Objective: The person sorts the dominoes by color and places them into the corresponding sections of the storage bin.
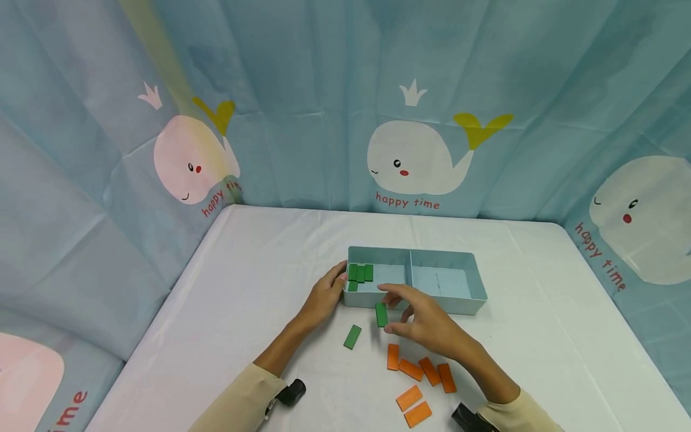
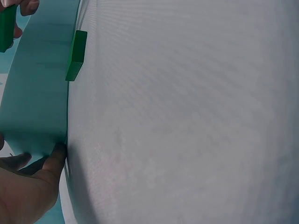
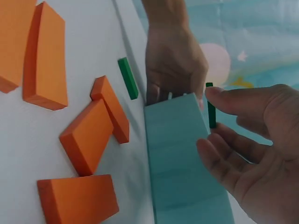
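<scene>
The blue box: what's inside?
Four green blocks show in the left compartment, none in the right one. The near wall and right hand cover part of the inside.

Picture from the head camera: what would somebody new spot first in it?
Probably the six bright orange blocks, lying loose on the near part of the white table. Next, maybe the right hand, pinching a green block by the front wall of the blue box. Then the smiling whale on the curtain behind.
</scene>
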Demonstrator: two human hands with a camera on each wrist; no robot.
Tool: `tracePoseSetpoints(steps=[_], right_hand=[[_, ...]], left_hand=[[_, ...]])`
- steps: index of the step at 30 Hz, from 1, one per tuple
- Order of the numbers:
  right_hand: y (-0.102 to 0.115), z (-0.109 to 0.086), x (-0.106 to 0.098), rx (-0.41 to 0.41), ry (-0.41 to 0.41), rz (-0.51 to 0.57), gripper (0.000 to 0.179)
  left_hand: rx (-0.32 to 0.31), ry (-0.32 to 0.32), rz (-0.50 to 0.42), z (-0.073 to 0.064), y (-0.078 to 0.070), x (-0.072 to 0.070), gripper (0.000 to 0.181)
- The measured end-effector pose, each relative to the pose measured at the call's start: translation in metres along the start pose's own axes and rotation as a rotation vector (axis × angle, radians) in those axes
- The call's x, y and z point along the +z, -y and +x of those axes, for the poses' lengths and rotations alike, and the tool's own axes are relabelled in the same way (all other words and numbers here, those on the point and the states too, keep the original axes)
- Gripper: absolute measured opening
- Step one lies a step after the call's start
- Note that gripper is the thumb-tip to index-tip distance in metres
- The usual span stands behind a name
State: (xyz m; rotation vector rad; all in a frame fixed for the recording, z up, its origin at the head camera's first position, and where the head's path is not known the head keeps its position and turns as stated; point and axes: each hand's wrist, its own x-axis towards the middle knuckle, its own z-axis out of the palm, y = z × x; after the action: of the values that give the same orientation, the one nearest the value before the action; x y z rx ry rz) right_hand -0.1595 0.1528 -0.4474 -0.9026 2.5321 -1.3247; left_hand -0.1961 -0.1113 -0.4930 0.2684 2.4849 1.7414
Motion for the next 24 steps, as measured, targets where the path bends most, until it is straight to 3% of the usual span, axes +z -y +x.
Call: tracePoseSetpoints(steps=[10, 24], right_hand=[[0.003, 0.004, -0.002, -0.015, -0.099, -0.003, 0.075], [-0.002, 0.026, -0.003, -0.023, -0.216, -0.004, 0.07]], left_hand=[[0.002, 0.0, -0.002, 0.0, 0.0, 0.001, 0.058], [0.009, -0.003, -0.015, 0.001, 0.002, 0.0, 0.058]])
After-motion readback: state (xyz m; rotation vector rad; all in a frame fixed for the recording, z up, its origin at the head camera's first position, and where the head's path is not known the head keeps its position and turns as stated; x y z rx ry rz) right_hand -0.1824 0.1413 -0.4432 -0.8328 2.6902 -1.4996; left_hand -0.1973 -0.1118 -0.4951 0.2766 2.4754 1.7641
